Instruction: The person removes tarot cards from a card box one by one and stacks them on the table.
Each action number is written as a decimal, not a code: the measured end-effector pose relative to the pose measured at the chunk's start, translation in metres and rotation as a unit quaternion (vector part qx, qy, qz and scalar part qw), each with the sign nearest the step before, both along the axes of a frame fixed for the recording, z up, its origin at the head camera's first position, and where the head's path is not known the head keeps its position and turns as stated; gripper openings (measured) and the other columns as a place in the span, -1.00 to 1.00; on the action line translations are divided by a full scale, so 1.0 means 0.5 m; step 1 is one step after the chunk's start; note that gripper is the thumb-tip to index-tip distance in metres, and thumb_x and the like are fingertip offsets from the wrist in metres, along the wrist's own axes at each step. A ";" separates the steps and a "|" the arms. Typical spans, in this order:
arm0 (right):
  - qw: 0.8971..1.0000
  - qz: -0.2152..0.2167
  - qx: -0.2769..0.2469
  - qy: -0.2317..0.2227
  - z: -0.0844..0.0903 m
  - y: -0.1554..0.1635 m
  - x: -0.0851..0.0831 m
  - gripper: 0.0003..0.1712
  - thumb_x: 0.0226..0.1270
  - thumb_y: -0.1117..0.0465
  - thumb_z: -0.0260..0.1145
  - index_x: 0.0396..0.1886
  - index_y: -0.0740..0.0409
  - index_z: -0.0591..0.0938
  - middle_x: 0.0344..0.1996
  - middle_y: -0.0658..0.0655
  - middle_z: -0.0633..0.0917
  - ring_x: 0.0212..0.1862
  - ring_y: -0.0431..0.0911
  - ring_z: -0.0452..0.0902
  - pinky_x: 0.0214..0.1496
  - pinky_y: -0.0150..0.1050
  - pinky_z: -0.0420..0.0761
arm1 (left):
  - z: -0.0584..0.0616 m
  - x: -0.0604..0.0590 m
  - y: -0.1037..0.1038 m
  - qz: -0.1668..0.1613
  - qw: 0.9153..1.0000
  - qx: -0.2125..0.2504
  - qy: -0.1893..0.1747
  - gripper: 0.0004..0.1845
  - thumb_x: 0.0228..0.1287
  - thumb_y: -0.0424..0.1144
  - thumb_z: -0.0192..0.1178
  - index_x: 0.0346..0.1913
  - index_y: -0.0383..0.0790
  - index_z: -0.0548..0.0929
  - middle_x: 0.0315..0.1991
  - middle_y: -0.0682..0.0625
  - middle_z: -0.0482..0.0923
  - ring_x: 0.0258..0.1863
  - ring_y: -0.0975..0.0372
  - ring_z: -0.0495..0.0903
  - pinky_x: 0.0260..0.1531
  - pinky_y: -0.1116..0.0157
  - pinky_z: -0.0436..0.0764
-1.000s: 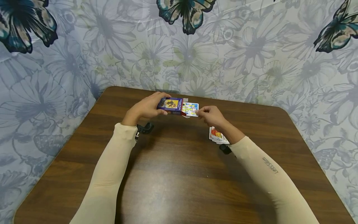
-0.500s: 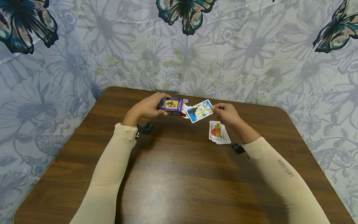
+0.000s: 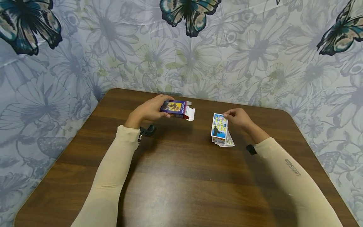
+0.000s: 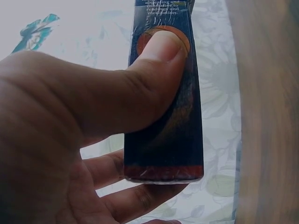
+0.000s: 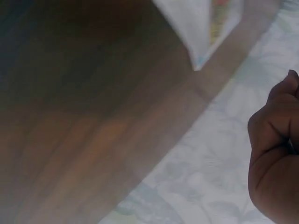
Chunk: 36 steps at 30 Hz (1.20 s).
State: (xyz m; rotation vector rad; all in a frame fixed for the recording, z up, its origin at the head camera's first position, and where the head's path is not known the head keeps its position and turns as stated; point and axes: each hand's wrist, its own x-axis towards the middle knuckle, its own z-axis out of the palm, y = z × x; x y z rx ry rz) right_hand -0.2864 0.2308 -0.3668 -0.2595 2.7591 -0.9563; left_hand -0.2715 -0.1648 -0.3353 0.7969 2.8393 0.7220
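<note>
My left hand [image 3: 150,108] grips a dark blue and purple card box [image 3: 174,107] with a yellow picture on its face. The box lies on its side in the air, its white end flap [image 3: 190,114] hanging open toward the right. In the left wrist view the thumb [image 4: 161,60] presses along the narrow side of the box, with the fingers behind it. My right hand [image 3: 239,118] pinches a blue and yellow illustrated card [image 3: 219,125] at its upper right edge. That card overlaps a fanned pile of cards [image 3: 228,141] in the head view.
A brown wooden table [image 3: 170,176] with rounded far corners spreads under both hands. Behind its far edge hangs a floral cloth [image 3: 198,66] with printed butterflies. Black wrist straps sit at both cuffs.
The right hand has drawn the card out of the box, carried it right and turned it upright over the pile. The left hand and box have stayed nearly still.
</note>
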 end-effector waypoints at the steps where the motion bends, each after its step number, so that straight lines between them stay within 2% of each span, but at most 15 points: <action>1: 1.000 0.000 0.005 -0.010 -0.008 0.004 -0.004 -0.57 0.55 0.02 0.08 0.10 0.26 0.62 0.08 0.31 0.59 0.09 0.16 0.50 0.11 0.04 0.52 | 0.000 0.000 0.000 0.001 1.000 0.001 0.000 -0.24 0.22 -0.09 0.38 0.42 -0.09 0.28 0.30 -0.19 0.34 0.18 0.04 0.39 0.24 -0.02 0.39; 4: 0.999 0.001 0.028 -0.024 -0.030 0.009 -0.011 -0.61 0.55 0.05 0.10 0.02 0.26 0.64 0.09 0.31 0.60 0.12 0.15 0.50 0.09 0.02 0.54 | -0.002 -0.002 0.000 0.001 1.000 -0.001 0.000 -0.25 0.23 -0.08 0.37 0.42 -0.08 0.28 0.30 -0.17 0.33 0.18 0.05 0.39 0.25 0.00 0.39; 8: 0.997 -0.010 0.079 -0.016 -0.056 0.007 -0.015 -0.67 0.53 0.08 0.13 -0.09 0.23 0.69 -0.10 0.25 0.68 -0.16 0.03 0.52 -0.23 -0.19 0.52 | -0.003 -0.002 0.003 -0.005 1.000 -0.004 0.000 -0.25 0.24 -0.09 0.37 0.43 -0.08 0.27 0.32 -0.18 0.32 0.22 0.04 0.38 0.27 -0.02 0.38; 11: 0.992 -0.016 0.122 0.001 -0.070 0.002 -0.017 -0.70 0.49 0.10 0.17 -0.16 0.22 0.72 -0.25 0.20 0.72 -0.32 -0.04 0.51 -0.37 -0.28 0.46 | -0.003 -0.001 0.004 -0.005 1.000 -0.004 -0.001 -0.25 0.24 -0.10 0.37 0.43 -0.09 0.27 0.33 -0.19 0.31 0.25 0.03 0.37 0.28 -0.03 0.37; 18: 0.984 -0.026 0.170 0.034 -0.077 -0.018 -0.019 -0.74 0.39 0.08 0.24 -0.28 0.19 0.70 -0.34 0.15 0.71 -0.40 -0.07 0.51 -0.42 -0.25 0.44 | -0.003 -0.002 0.005 0.000 1.000 -0.004 0.002 -0.26 0.23 -0.11 0.37 0.42 -0.08 0.27 0.30 -0.18 0.33 0.21 0.04 0.39 0.27 -0.02 0.38; 22: 0.982 -0.020 0.184 0.046 -0.074 -0.033 -0.016 -0.74 0.42 0.07 0.22 -0.22 0.18 0.65 -0.29 0.17 0.70 -0.38 -0.04 0.55 -0.42 -0.21 0.49 | -0.006 -0.001 0.004 -0.004 1.000 -0.006 0.001 -0.26 0.24 -0.11 0.37 0.41 -0.09 0.27 0.32 -0.18 0.32 0.23 0.04 0.38 0.28 -0.02 0.38; 25: 0.987 -0.007 0.141 0.074 -0.061 -0.063 -0.007 -0.70 0.48 0.05 0.16 -0.12 0.18 0.64 -0.22 0.19 0.70 -0.33 -0.02 0.59 -0.34 -0.17 0.54 | -0.007 0.000 0.006 -0.005 1.000 -0.008 -0.001 -0.26 0.23 -0.11 0.37 0.42 -0.10 0.27 0.32 -0.18 0.32 0.24 0.04 0.37 0.29 -0.02 0.37; 29: 0.995 0.036 -0.006 0.093 -0.022 -0.137 0.013 -0.65 0.52 0.01 0.13 -0.07 0.19 0.66 -0.20 0.23 0.70 -0.24 -0.04 0.60 -0.22 -0.17 0.55 | -0.005 0.002 0.007 -0.003 1.000 -0.008 0.002 -0.25 0.22 -0.11 0.38 0.42 -0.10 0.28 0.32 -0.18 0.33 0.24 0.04 0.37 0.30 -0.01 0.36; 32: 0.990 0.069 -0.113 0.054 0.006 -0.195 0.031 -0.67 0.50 0.04 0.16 -0.13 0.21 0.67 -0.30 0.23 0.70 -0.40 -0.12 0.50 -0.36 -0.27 0.47 | -0.004 0.002 0.007 -0.002 1.000 -0.007 0.002 -0.25 0.22 -0.11 0.38 0.42 -0.10 0.28 0.31 -0.18 0.33 0.23 0.04 0.38 0.30 -0.01 0.37; 34: 0.986 0.075 -0.148 0.010 0.017 -0.225 0.041 -0.70 0.49 0.06 0.18 -0.17 0.21 0.67 -0.40 0.17 0.68 -0.56 -0.18 0.35 -0.51 -0.32 0.36 | -0.004 0.002 0.008 -0.001 1.000 -0.005 0.002 -0.25 0.22 -0.11 0.38 0.42 -0.09 0.28 0.31 -0.18 0.33 0.23 0.04 0.38 0.30 -0.01 0.37; 36: 0.984 0.073 -0.159 -0.032 0.020 -0.246 0.046 -0.70 0.49 0.07 0.18 -0.19 0.22 0.66 -0.48 0.08 0.64 -0.66 -0.22 0.19 -0.61 -0.35 0.24 | -0.004 0.002 0.009 -0.001 1.000 -0.002 0.000 -0.25 0.22 -0.10 0.38 0.42 -0.09 0.28 0.31 -0.18 0.33 0.22 0.04 0.39 0.28 -0.01 0.38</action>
